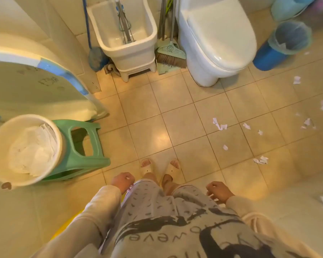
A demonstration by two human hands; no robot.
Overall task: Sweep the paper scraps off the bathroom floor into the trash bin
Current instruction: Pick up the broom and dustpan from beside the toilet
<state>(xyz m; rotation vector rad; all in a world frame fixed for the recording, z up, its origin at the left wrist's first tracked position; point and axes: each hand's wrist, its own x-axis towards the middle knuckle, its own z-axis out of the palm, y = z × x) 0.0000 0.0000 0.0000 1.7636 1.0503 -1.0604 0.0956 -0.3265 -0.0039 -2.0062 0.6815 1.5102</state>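
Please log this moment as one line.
sweep: not started; left hand: empty; right hand: empty; broom: untouched; paper scraps: on floor; trash bin: beside toilet

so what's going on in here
A person stands empty-handed, left hand and right hand hanging by their legs. Paper scraps lie scattered on the tiles to their right. The broom leans untouched between the mop sink and toilet, and the blue trash bin sits beside the toilet.

Broom (171,53) wedged between mop sink (127,40) and toilet (216,40)
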